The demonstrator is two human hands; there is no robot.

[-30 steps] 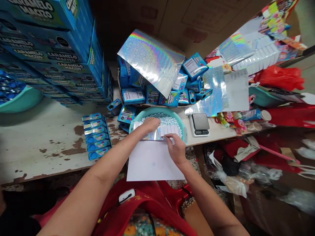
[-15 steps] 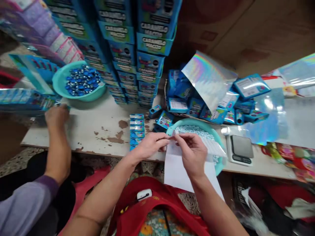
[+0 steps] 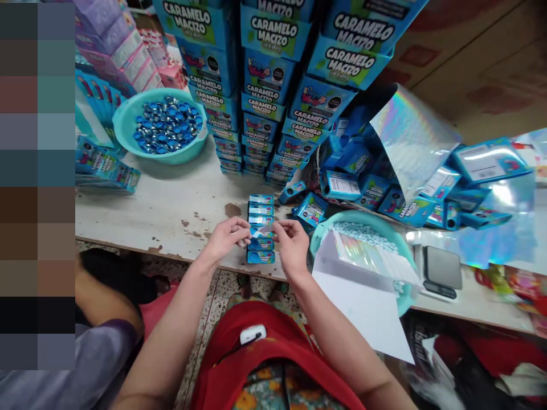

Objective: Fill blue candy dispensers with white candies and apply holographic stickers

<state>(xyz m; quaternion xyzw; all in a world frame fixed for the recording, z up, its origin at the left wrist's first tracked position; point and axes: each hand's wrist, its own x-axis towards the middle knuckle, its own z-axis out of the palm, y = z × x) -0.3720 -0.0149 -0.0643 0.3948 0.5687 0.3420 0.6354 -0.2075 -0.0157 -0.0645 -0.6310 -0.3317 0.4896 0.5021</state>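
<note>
A column of several small blue boxes (image 3: 261, 244) lies near the table's front edge. Over it, a small clear-white sticker (image 3: 260, 230) is stretched between my two hands. My left hand (image 3: 229, 238) pinches its left end, and my right hand (image 3: 292, 242) pinches the right end. To the right, white sheets (image 3: 363, 302) lie across a teal bowl (image 3: 318, 230) of pale blue candies. A strip of shiny labels (image 3: 367, 255) rests on top of the sheets.
Tall stacks of blue candy boxes (image 3: 267, 91) stand behind. A teal bowl (image 3: 171, 156) of blue caps is back left, loose blue boxes (image 3: 342, 185) back right, a scale (image 3: 442, 267) at right. Another person's arm (image 3: 106, 299) is at lower left.
Both hands have moved left from the paper sheets to above the column of small boxes, with the sticker now between them. The view has shifted, and the other person's hand is no longer visible.
</note>
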